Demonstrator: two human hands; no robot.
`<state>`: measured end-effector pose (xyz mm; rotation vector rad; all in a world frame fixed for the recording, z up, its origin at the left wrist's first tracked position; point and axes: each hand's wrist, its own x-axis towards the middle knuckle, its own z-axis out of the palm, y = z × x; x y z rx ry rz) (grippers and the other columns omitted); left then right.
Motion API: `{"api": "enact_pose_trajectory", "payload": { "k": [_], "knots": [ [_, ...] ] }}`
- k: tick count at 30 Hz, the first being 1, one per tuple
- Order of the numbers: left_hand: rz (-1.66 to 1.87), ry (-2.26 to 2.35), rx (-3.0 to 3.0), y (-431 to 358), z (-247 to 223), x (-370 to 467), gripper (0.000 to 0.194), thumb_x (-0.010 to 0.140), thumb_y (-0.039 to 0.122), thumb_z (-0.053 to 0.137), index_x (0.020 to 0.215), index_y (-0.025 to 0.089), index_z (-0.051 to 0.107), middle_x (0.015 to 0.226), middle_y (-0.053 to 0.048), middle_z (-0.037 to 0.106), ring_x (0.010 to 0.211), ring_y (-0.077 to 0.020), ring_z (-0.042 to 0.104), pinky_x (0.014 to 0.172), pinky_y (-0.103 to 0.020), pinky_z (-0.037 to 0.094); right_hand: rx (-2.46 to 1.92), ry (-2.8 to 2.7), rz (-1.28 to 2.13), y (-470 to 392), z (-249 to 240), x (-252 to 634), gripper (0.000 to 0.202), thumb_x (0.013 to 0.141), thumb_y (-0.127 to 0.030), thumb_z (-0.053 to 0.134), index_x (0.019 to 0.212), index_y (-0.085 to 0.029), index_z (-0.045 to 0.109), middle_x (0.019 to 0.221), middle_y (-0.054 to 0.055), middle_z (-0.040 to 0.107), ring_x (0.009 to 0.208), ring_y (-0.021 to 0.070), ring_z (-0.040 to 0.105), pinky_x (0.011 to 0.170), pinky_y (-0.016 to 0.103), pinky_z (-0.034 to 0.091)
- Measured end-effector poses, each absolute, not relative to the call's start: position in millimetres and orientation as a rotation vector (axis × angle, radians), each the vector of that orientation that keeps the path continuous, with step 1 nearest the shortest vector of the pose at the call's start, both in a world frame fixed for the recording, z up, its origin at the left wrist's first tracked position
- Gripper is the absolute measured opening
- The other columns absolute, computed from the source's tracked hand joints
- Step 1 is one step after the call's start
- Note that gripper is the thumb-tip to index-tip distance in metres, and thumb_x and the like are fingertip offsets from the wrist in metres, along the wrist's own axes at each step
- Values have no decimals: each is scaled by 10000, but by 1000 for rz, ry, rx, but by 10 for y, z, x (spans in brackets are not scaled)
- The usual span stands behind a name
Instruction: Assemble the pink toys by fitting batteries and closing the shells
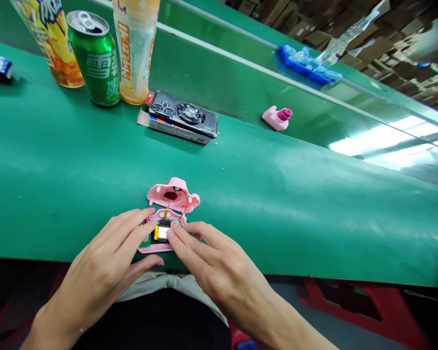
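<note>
Near the table's front edge lies an opened pink plastic casing. Its lower half (156, 249) holds a green circuit board (145, 241) and a small silver battery (163, 234) with yellow tape at one end. Just beyond, the other half (180, 200) rests with its hollow inside showing, joined by thin wires and a ribbon cable. My left hand (111, 255) closes round the left side of the lower half, fingertips over the board and thumb by the front edge. My right hand (219, 260) presses its fingertips on the battery's right end; its other fingers touch the casing's right side.
A green can (97, 63), a clear bottle (136, 58) and a yellow patterned cup (56, 48) stand at the back left. A phone (184, 113) lies on a narrow box. Farther off are a pink part (277, 118) and a blue tray (306, 65).
</note>
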<state>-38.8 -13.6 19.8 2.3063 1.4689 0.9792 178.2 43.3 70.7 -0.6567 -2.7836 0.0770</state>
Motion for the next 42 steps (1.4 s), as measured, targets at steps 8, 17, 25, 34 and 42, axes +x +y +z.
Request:
{"api": "enact_pose_trajectory", "payload": {
  "k": [8,17,25,34,42],
  "knots": [
    [958,1413,2409,-122,207,-407,290,1037,265,543,1292,138,601,1307,-160,667,1204,-279,644,998,-431,590,-743,-2796,-97,256,644,1828,381,1034,-45,374,1209,-54,713,1267,140,728,1041,239,630,778,355,556],
    [990,1341,2392,-157,129,-449,320,1016,221,577,1334,182,596,1401,-139,612,1305,-286,577,1081,-438,534,-856,-2263,-52,122,258,1953,248,957,-100,651,1168,-203,730,1148,30,788,1083,227,628,877,376,544],
    [1068,1326,2416,-132,127,-461,294,1020,285,581,1300,200,612,1365,-114,636,1248,-257,611,1070,-385,527,-746,-2517,-135,170,131,1798,291,992,-204,662,1278,-244,698,1269,16,745,1300,219,551,996,372,464],
    [1101,1384,2399,-131,143,-438,291,1018,348,580,1270,211,626,1370,-125,648,1247,-257,640,1020,-413,578,-1518,-2405,614,1175,1013,1684,597,1077,-504,394,778,-136,758,636,51,687,612,155,588,674,310,454],
    [1000,1434,2361,-127,139,-452,140,1007,334,595,1086,226,636,1362,-122,627,1256,-261,632,1004,-416,570,-1891,-2886,1313,1764,1277,862,422,868,-495,779,703,-109,730,665,40,671,581,132,507,649,281,418]
  ]
}}
